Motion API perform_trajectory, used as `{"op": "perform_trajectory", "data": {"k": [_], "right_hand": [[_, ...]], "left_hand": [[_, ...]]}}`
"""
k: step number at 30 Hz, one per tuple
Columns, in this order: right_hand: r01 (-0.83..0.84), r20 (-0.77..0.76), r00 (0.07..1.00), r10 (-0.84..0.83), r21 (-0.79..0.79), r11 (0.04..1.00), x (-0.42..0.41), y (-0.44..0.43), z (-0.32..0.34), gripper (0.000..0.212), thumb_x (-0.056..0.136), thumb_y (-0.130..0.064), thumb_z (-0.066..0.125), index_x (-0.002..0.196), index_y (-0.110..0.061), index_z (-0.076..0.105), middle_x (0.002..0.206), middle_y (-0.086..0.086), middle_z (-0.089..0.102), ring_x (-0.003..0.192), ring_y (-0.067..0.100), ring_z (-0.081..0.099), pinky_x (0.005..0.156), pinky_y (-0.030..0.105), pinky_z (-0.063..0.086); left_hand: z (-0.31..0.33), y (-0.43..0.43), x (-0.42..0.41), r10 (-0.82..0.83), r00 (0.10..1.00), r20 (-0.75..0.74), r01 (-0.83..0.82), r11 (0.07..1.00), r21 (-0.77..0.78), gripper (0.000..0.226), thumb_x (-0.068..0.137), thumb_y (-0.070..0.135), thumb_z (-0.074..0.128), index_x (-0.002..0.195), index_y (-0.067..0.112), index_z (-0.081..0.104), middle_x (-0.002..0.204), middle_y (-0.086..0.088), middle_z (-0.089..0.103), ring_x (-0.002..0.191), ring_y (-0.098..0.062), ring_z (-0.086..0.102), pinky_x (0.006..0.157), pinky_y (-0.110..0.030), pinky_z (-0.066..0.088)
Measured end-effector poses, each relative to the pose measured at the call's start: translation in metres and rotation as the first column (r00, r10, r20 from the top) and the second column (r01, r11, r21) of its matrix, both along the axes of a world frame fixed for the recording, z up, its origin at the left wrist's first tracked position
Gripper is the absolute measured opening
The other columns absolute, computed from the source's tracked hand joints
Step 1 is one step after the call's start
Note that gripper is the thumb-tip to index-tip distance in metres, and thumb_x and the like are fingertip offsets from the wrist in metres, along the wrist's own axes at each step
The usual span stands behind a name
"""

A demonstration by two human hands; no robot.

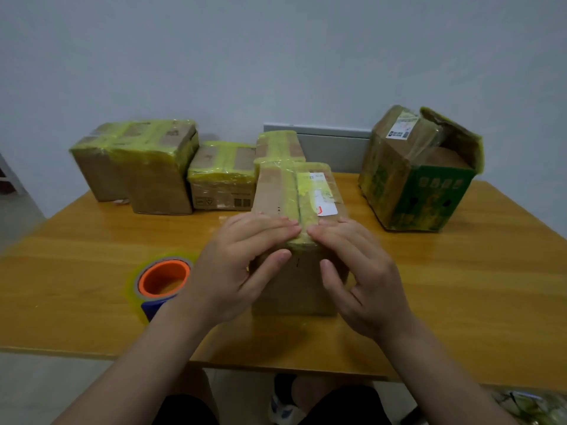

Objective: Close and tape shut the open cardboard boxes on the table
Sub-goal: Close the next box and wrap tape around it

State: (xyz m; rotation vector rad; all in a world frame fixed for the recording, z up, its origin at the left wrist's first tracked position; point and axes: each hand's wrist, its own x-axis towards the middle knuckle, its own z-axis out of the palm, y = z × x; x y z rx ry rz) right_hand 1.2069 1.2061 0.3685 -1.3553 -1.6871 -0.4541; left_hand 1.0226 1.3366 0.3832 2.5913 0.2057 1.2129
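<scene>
Cardboard, thin and creased, is what I am working with from here. The small box (276, 194) stands mid-table (460, 271), flaps down, with a yellow tape strip (302, 197) running along the top seam and over the near edge.

The left hand (242, 265) and right hand (359, 271) both lie on that near edge. Their fingers are nearly straight and flat on the top, the fingertips almost meet at the seam, and the thumbs rest against the front face. Neither hand holds anything; they only press.

I judge the box light and a little soft, so the top would likely sag under hard pressure at the seam. It seems better to bear on the edges and corners, where the walls back it up. The tape looks slick and prone to wrinkling.

The tape roll (162, 279) sits just beside the left wrist. 1 green-printed box (429, 194) at the far right gapes open, and 3 taped boxes (138, 164) stand at the back left.
</scene>
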Motion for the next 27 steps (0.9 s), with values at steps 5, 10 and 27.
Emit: {"op": "perform_trajectory", "data": {"k": [5, 10, 27], "right_hand": [[-0.024, -0.070, 0.997, 0.028, 0.057, 0.998, -0.002, 0.006, -0.014, 0.036, 0.097, -0.017, 0.051, 0.126, -0.002, 0.068, 0.126, 0.007, 0.068, 0.126, 0.019, 0.057, 0.116, 0.044, 0.037], [-0.069, -0.176, 0.981, 0.081, 0.077, 0.995, 0.005, 0.010, -0.006, 0.028, 0.100, -0.028, 0.061, 0.118, -0.011, 0.073, 0.118, -0.004, 0.071, 0.117, 0.016, 0.062, 0.094, 0.050, 0.051], [-0.256, -0.433, 0.878, 0.202, -0.068, 0.964, 0.033, 0.014, -0.005, 0.040, 0.107, -0.041, 0.043, 0.117, -0.016, 0.072, 0.126, -0.005, 0.071, 0.144, 0.025, 0.045, 0.118, 0.043, 0.033]], "left_hand": [[-0.012, -0.002, 0.013, 0.001, 0.984, 0.177, 0.012, 0.997, -0.074, 0.031, 0.105, 0.027, 0.053, 0.116, 0.010, 0.076, 0.120, 0.001, 0.074, 0.121, -0.015, 0.065, 0.105, -0.048, 0.046], [-0.001, 0.010, 0.009, -0.055, 0.986, 0.154, 0.089, 0.970, -0.225, 0.022, 0.098, 0.032, 0.064, 0.108, 0.018, 0.078, 0.113, 0.005, 0.077, 0.117, -0.011, 0.068, 0.113, -0.047, 0.041], [-0.018, 0.020, 0.004, -0.160, 0.928, 0.337, 0.339, 0.737, -0.585, 0.029, 0.090, 0.044, 0.070, 0.109, 0.023, 0.079, 0.124, 0.004, 0.074, 0.143, -0.020, 0.049, 0.116, -0.026, 0.040]]}}
